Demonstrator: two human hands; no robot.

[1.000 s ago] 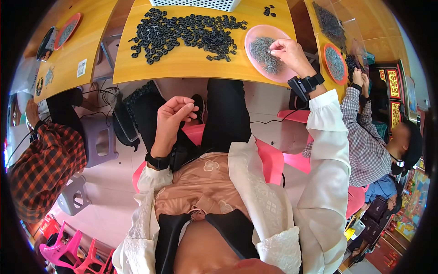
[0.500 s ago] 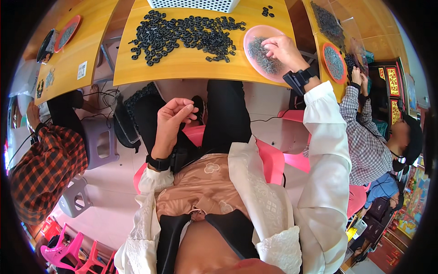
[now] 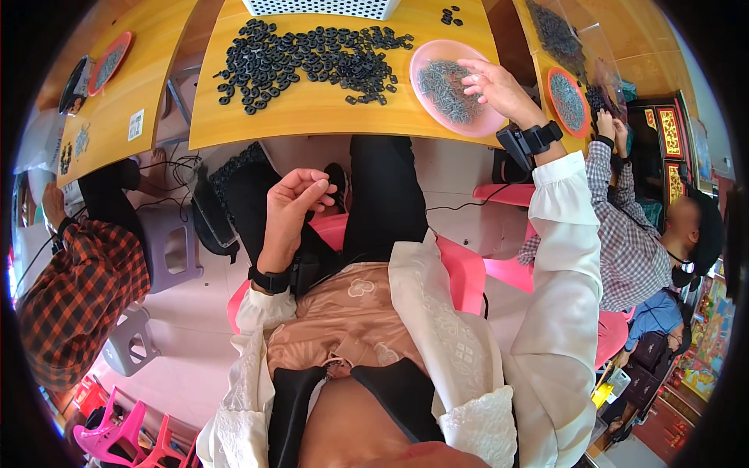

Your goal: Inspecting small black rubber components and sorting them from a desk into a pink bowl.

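Note:
My right hand (image 3: 501, 90) hovers over the right side of a pink plate (image 3: 490, 127), its fingers apart. On the plate lies a heap of small grey metal pieces that look like screws (image 3: 449, 92). Below the table edge, over my lap, my left hand (image 3: 296, 204) is closed with thumb and fingertips together. What it holds, if anything, I cannot make out. To the left of the plate, small black oval parts with holes (image 3: 269, 66) are spread in a pile. Smaller black pieces (image 3: 367, 76) lie at that pile's right end.
A white perforated basket (image 3: 320, 8) stands at the table's far edge. A few black pieces (image 3: 449, 15) lie near the far right. Neighbouring tables hold a red plate (image 3: 111, 62) and an orange plate (image 3: 568, 101). People in checked shirts sit on both sides. Grey stools (image 3: 168, 249) stand at left.
My right hand has shifted right over the plate, and its pinched fingers have spread apart. My left hand has stayed in place.

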